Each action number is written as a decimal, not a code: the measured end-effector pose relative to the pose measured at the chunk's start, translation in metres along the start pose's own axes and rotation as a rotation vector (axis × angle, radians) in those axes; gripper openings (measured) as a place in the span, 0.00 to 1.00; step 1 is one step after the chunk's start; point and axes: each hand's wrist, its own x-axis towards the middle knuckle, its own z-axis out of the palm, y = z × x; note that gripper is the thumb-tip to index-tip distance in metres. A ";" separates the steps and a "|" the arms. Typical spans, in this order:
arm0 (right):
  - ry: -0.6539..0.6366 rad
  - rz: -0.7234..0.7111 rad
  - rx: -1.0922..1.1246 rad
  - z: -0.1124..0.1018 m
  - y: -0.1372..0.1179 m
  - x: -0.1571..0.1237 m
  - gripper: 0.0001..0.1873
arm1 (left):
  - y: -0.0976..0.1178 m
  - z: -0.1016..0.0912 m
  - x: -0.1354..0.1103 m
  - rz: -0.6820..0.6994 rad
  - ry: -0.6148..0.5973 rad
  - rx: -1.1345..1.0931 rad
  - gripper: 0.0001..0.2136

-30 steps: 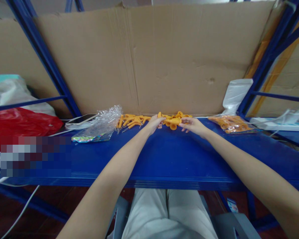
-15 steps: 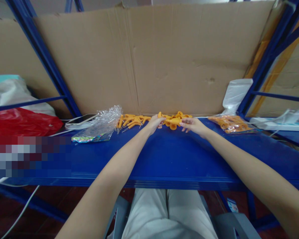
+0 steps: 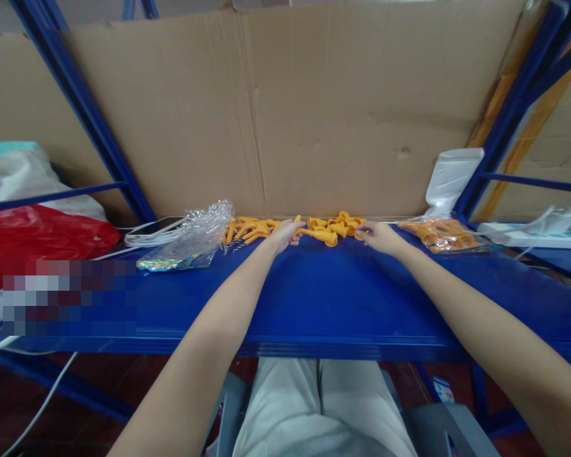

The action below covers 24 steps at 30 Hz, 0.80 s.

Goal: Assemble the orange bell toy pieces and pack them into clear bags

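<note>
My left hand (image 3: pixel 284 235) is closed around the handle of an orange plastic corkscrew (image 3: pixel 321 235). Its wide, cup-like sleeve end points right and rests low over the blue shelf. My right hand (image 3: pixel 375 237) is at the right edge of a pile of loose orange sleeves (image 3: pixel 339 225), with thumb and fingertips pinched on one of them. Left of my left hand lies a heap of orange corkscrew handles (image 3: pixel 250 228) with thin metal spirals sticking out toward me. The left fingers partly hide the corkscrew's handle.
A blue metal shelf (image 3: pixel 309 298) serves as the work surface, with cardboard (image 3: pixel 342 114) standing behind. At left lie a crinkled clear bag (image 3: pixel 190 244), a phone with white cable (image 3: pixel 159 230) and a red bag (image 3: pixel 42 244). A bag of orange parts (image 3: pixel 440 235) is at right.
My left hand has shifted left with the corkscrew in it. My right hand has let go of the corkscrew's sleeve end and moved slightly right to the pile of sleeves.
</note>
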 end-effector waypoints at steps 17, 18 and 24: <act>-0.082 -0.100 -0.088 0.001 -0.018 -0.007 0.11 | -0.014 -0.034 0.012 -0.006 0.168 0.405 0.11; -0.079 -0.109 -0.087 0.002 -0.018 -0.006 0.11 | -0.016 -0.034 0.013 0.019 0.179 0.424 0.10; -0.096 -0.101 -0.069 0.003 -0.018 -0.006 0.11 | -0.024 -0.026 0.020 0.178 0.207 0.563 0.15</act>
